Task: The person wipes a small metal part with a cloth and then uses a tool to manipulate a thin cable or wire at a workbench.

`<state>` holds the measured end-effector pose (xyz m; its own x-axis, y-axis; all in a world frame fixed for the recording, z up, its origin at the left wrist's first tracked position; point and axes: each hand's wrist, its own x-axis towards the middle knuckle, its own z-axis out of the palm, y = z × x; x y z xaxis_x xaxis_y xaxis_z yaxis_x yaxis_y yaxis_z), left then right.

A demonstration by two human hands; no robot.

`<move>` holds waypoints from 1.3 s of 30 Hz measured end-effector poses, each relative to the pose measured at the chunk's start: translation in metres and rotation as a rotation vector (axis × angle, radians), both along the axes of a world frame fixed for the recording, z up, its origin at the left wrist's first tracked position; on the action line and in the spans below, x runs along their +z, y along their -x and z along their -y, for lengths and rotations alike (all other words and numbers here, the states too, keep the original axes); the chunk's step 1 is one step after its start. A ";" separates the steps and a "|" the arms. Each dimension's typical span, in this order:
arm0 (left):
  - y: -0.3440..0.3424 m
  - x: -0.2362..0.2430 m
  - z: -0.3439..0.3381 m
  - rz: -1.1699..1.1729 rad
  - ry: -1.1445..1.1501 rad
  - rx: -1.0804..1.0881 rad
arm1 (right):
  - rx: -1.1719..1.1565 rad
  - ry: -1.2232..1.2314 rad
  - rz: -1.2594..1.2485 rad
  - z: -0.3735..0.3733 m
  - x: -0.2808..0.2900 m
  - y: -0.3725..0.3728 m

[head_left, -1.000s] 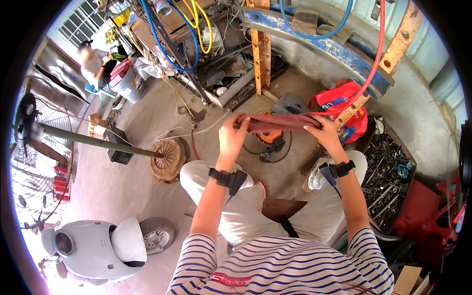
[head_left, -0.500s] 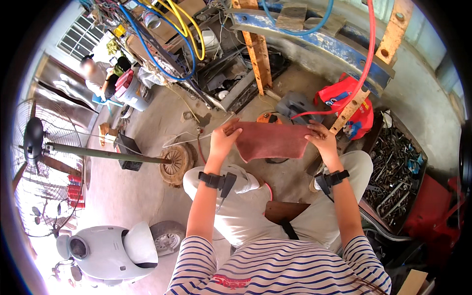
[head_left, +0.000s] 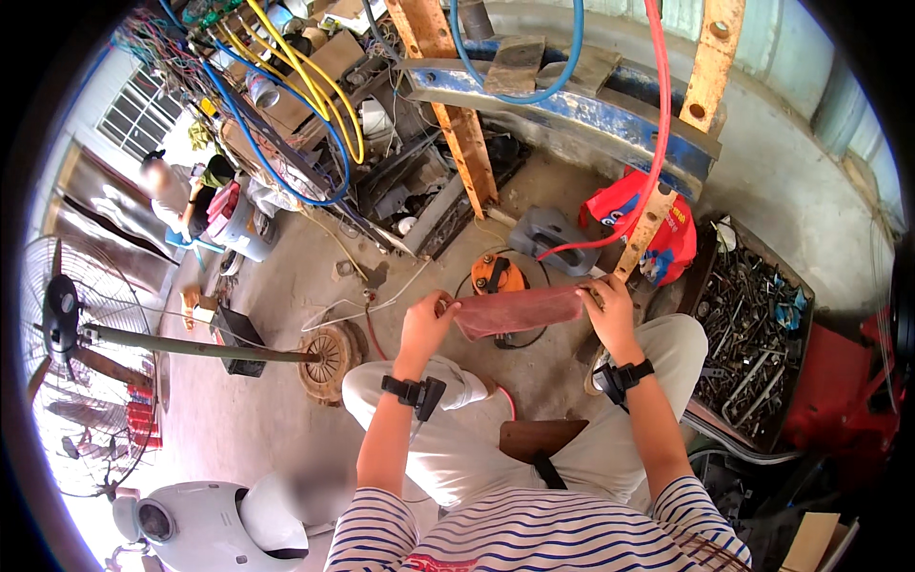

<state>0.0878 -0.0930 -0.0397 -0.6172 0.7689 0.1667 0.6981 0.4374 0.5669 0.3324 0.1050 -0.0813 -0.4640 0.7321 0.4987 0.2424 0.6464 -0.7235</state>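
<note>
A reddish-brown cloth point(head_left: 519, 313) is stretched between my two hands, above the floor in front of my knees. My left hand point(head_left: 426, 327) pinches its left end, and my right hand point(head_left: 607, 307) grips the upper right corner. The piece looks like a narrow band, tilted or folded so that less of its face shows. Just beyond it on the floor sits an orange and black round device point(head_left: 498, 275), with a dark cable curving around it. Both wrists wear black straps with small devices.
A tray of bolts and wrenches point(head_left: 753, 334) lies at my right. Beyond my hands are a grey plastic jug point(head_left: 553, 238), a red bag point(head_left: 658, 224) and a blue press frame point(head_left: 572, 105). A fan point(head_left: 62, 305) and scooter point(head_left: 205, 524) stand left; a seated person point(head_left: 181, 195) is farther back.
Both hands have come lower and nearer to me with the cloth. It now shows as a narrower strip, and the orange device behind it is more exposed. My view has shifted slightly.
</note>
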 end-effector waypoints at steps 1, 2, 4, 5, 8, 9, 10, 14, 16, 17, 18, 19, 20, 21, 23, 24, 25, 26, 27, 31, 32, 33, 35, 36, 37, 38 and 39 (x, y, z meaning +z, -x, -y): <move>-0.005 0.000 0.000 0.056 0.029 0.009 | 0.032 0.077 -0.012 0.002 0.004 -0.002; -0.008 0.001 0.000 0.112 0.058 0.018 | 0.032 0.078 -0.010 0.000 0.004 0.000; -0.012 -0.005 0.002 0.145 0.103 0.008 | -0.004 0.058 0.033 -0.001 -0.003 0.000; -0.015 -0.008 0.005 0.163 0.136 -0.004 | -0.023 0.014 0.047 -0.002 -0.009 0.000; -0.013 -0.030 0.019 0.196 0.131 0.010 | 0.051 0.141 0.072 0.004 -0.008 0.003; -0.013 -0.032 0.021 0.194 0.128 0.009 | 0.052 0.150 0.139 0.002 -0.005 0.003; -0.014 -0.034 0.024 0.323 0.167 -0.013 | 0.052 0.147 0.138 0.003 -0.007 0.002; -0.019 -0.039 0.030 0.794 0.163 0.018 | 0.090 0.227 0.210 0.001 -0.022 0.002; -0.015 -0.050 0.034 0.933 0.045 0.045 | 0.133 0.272 0.224 0.005 -0.024 0.006; -0.012 -0.056 0.036 1.066 -0.074 0.063 | 0.150 0.278 0.207 0.010 -0.025 0.006; -0.009 -0.062 0.035 1.065 -0.083 0.061 | 0.161 0.274 0.188 0.009 -0.022 0.007; -0.005 -0.064 0.036 0.928 -0.249 0.109 | 0.172 0.260 0.182 0.013 -0.012 0.009; -0.001 -0.066 0.038 0.786 -0.410 0.156 | 0.234 0.202 0.148 0.021 -0.001 0.008; -0.004 -0.055 0.026 0.785 -0.432 0.135 | 0.273 0.130 0.117 0.022 0.008 0.003; -0.027 -0.028 0.015 0.935 -1.037 0.292 | 0.334 0.117 -0.013 0.029 0.014 -0.001; -0.033 -0.039 0.019 0.943 -1.034 0.296 | 0.354 0.155 -0.058 0.041 0.017 0.002; -0.037 -0.052 0.020 1.281 -1.076 0.333 | 0.396 0.212 -0.037 0.052 0.018 0.007; -0.043 -0.065 0.024 1.623 -1.097 0.366 | 0.437 0.269 -0.016 0.064 0.018 0.011; -0.054 -0.072 0.024 1.867 -0.970 0.249 | 0.530 0.184 0.042 0.069 0.016 0.014; -0.093 -0.080 0.000 1.957 -0.673 0.000 | 0.800 -0.146 0.250 0.078 -0.015 0.016; -0.097 -0.088 0.003 1.972 -0.655 0.000 | 0.786 -0.134 0.259 0.082 -0.025 0.013; -0.098 -0.098 0.007 1.963 -0.507 -0.098 | 0.828 -0.133 0.310 0.085 -0.032 0.012; -0.098 -0.126 0.014 1.935 -0.363 -0.215 | 0.888 -0.155 0.351 0.085 -0.039 0.013; -0.102 -0.150 0.025 1.877 -0.297 0.004 | 0.882 -0.156 0.351 0.084 -0.041 0.012; -0.105 -0.170 0.031 1.807 -0.229 0.216 | 0.892 -0.171 0.431 0.082 -0.042 0.010; -0.105 -0.185 0.032 1.805 -0.225 0.209 | 0.904 -0.187 0.509 0.080 -0.042 0.009; -0.109 -0.186 0.032 1.726 -0.207 0.243 | 0.898 -0.178 0.511 0.080 -0.045 0.007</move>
<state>0.1967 -0.1246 -0.2257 -0.2653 0.6932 -0.6702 -0.7729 0.2627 0.5776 0.3252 0.0252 -0.1258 -0.9862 -0.0507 0.1573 -0.1298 0.8272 -0.5467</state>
